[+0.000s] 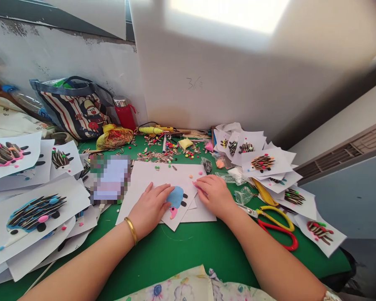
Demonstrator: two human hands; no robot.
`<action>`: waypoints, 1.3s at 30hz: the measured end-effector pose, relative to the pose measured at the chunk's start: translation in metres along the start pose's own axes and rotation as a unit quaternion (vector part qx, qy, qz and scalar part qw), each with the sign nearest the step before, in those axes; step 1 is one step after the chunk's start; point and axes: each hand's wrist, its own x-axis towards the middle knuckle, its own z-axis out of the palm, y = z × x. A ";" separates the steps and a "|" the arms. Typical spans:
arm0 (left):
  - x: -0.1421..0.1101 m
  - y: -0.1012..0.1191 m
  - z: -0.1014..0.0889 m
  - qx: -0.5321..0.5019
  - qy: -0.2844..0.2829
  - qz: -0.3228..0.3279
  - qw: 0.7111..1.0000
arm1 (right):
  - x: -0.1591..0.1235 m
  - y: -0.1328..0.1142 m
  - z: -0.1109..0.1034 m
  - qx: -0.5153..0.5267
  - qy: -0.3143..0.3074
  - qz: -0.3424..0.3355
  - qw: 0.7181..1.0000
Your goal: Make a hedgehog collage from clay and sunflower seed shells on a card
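Note:
A small sheet of white paper (190,193) lies on larger white sheets, bearing a flattened blue clay shape (176,195) with black clay feet (184,204) and a pink clay face (173,213). My left hand (152,207) rests flat on the paper at the blue shape's left edge, fingers stretched out and holding nothing. At the sheet's right side, my right hand (215,195) has its fingers bent and drawn together; something pinkish shows at the fingertips, too small to name. Just beyond lie a pink clay dot (200,173) and a pale orange bit (191,176).
Finished seed-and-clay hedgehog pictures (37,217) are piled left, with more pictures (263,163) right. Scissors (277,225) lie beside my right forearm. A blurred phone-like rectangle (111,179) is left. Seeds (155,156), a red flask (125,115) and a striped bag (78,108) stand behind.

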 end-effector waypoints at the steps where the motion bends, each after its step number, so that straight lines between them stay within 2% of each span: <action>1: 0.000 0.000 0.000 0.001 -0.001 0.002 1.000 | 0.000 0.005 -0.002 -0.013 0.007 0.020 1.000; 8: 0.001 0.001 -0.004 0.010 0.022 0.010 1.000 | 0.006 0.033 -0.008 -0.086 0.063 0.127 0.986; 12: 0.000 0.000 -0.006 0.021 0.036 -0.017 0.999 | 0.008 0.037 -0.006 -0.095 0.062 0.145 0.983; 17: -0.002 -0.003 -0.003 0.039 0.034 -0.041 0.998 | 0.006 0.024 -0.003 -0.062 0.058 0.095 0.992; 22: -0.004 -0.003 -0.002 0.034 0.014 -0.041 0.998 | 0.001 0.006 0.001 -0.029 -0.031 0.036 0.998; 26: -0.005 -0.002 -0.006 0.026 -0.016 -0.040 0.999 | 0.000 0.004 0.002 -0.036 -0.056 0.048 0.997; 31: -0.004 -0.008 -0.007 0.024 -0.018 -0.043 0.999 | 0.000 0.006 -0.002 -0.054 -0.031 0.061 0.996; 33: -0.003 -0.014 -0.007 0.030 -0.010 -0.050 0.998 | -0.001 0.006 -0.001 -0.038 -0.014 0.033 0.999; 35: -0.001 -0.020 -0.007 0.038 -0.006 -0.059 0.998 | -0.002 0.005 0.001 -0.009 -0.010 -0.022 1.000; 39: 0.000 -0.029 -0.006 0.048 -0.027 -0.075 0.996 | -0.002 0.005 0.006 0.028 -0.046 -0.114 0.992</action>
